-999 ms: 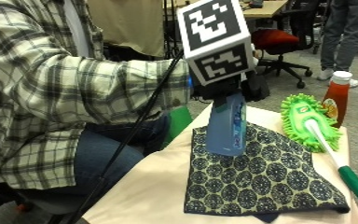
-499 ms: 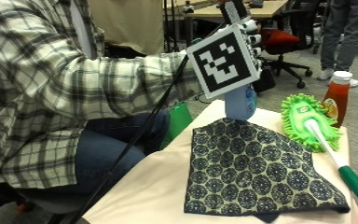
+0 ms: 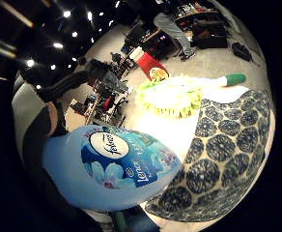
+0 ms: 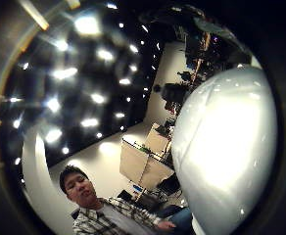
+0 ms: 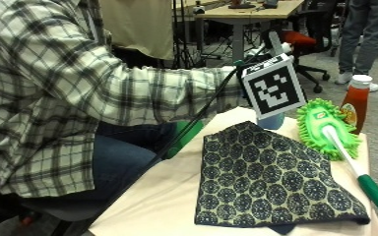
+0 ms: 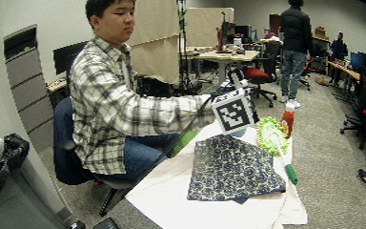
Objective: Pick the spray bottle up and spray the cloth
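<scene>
Seated person at the left of the outside view, long-sleeved plaid shirt [image 5: 64, 93] in white, grey and dark checks, buttoned cuff, blue jeans [image 5: 120, 157], black glove largely hidden at upper right

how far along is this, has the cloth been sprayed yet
Done: the pale blue plastic spray bottle sits close against the gloved right hand's palm, its base low at the far edge of the dark patterned cloth. The marker hides the hand, so the grip isn't visible. In hand: positioning the bottle. Left: the spraying; no mist or wet patch shows on the cloth.
</scene>
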The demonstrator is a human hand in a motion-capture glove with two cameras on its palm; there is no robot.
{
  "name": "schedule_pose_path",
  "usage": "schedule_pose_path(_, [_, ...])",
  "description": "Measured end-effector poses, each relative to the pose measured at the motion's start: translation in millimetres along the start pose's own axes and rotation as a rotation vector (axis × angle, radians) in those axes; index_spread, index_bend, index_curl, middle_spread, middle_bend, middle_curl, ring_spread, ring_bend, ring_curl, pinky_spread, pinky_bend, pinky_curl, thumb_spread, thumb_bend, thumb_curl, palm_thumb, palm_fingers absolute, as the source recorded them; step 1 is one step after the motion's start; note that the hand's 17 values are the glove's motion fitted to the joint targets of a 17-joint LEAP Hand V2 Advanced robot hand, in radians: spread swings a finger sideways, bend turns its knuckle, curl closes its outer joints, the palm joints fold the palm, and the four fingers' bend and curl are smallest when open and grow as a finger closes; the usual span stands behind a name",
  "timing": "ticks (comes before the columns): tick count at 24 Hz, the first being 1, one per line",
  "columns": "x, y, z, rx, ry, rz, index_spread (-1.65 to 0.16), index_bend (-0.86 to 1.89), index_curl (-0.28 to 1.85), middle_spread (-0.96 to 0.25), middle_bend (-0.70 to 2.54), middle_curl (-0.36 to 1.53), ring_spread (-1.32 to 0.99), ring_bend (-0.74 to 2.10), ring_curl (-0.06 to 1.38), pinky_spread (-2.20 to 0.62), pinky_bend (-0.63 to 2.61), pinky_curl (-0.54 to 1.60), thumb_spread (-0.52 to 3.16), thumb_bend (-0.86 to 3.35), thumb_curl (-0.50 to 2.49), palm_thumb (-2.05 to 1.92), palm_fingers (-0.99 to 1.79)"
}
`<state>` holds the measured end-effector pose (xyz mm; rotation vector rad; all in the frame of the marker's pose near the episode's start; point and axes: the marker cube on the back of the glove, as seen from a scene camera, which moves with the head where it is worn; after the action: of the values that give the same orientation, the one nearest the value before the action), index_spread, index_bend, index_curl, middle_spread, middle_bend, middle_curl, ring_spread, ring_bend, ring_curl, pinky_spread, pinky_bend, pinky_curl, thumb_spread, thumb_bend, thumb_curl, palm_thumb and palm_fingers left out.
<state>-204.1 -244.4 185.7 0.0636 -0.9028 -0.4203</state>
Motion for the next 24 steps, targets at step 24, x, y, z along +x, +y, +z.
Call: schedule_pose_path(24, [71,16,39,-0.273,-0.068,0.115,-0.25,0.3,0.63,-0.1,0.62,0.52,-0.19,0.62,0.49,-0.17,0.42,0.46,0.03,-0.04,0.77,1.1,1.24])
